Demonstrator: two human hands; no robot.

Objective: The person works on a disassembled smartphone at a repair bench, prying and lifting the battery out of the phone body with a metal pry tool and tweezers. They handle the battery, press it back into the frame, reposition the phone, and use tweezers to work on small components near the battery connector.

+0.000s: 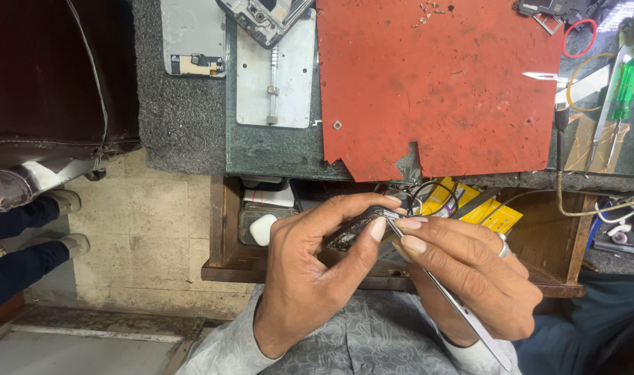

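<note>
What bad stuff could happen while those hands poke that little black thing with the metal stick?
1. The tweezers in the right hand might slip and jab the left hand's thumb, which sits right at their tip.
2. The small dark part is pinched over an open drawer, so if dropped it could fall among the clutter.
3. The tiny screws lying loose on the red mat could roll away.

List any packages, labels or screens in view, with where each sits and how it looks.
Yellow packets: open drawer, behind the right hand; flat, yellow with dark print.
Clear box: drawer's left side; see-through, with a white rounded case at its edge.
Phone panel: bench top left; grey rectangle, back up, small tan and black patch.
No lit screen shows.
</note>
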